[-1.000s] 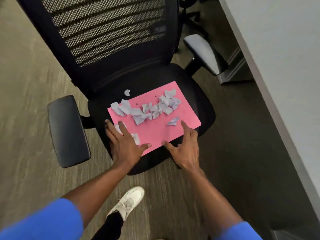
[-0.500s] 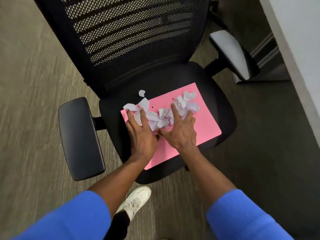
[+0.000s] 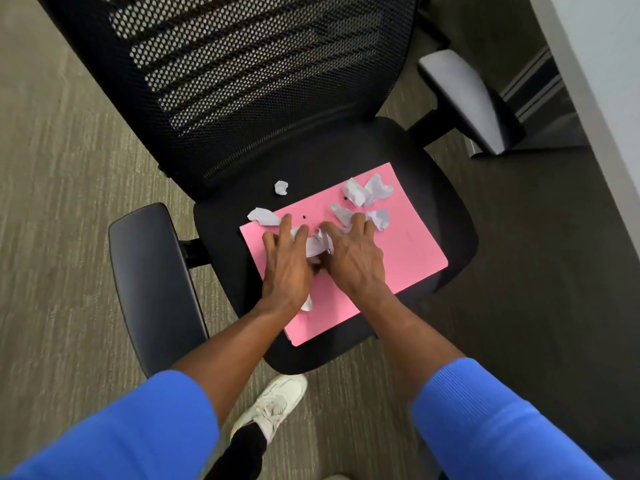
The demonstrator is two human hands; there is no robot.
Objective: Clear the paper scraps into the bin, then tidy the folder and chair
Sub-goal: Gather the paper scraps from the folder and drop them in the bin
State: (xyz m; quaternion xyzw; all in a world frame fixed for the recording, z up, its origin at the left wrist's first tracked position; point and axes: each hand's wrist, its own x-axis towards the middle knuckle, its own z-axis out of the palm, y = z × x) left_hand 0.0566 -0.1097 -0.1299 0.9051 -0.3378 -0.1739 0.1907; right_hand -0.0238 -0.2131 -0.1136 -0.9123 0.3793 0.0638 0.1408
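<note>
A pink folder (image 3: 408,244) lies flat on the seat of a black mesh office chair (image 3: 346,143). Pale paper scraps (image 3: 367,194) are scattered over its far half. My left hand (image 3: 285,261) and my right hand (image 3: 353,252) rest side by side on the folder, fingers curled, pressing a bunch of scraps (image 3: 317,244) together between them. One scrap (image 3: 265,216) lies at the folder's left corner, another (image 3: 281,187) on the bare seat beyond it, and one pokes out under my left wrist (image 3: 306,303).
The chair's left armrest (image 3: 152,282) and right armrest (image 3: 464,98) flank the seat. A pale desk edge (image 3: 602,81) runs down the right side. Grey carpet (image 3: 52,202) surrounds the chair. My white shoe (image 3: 273,403) stands below the seat front. No bin is in view.
Both hands slid from the folder's near edge up onto the scraps and drew together, raking the spread-out pieces into a bunch between them. The view moved closer to the chair.
</note>
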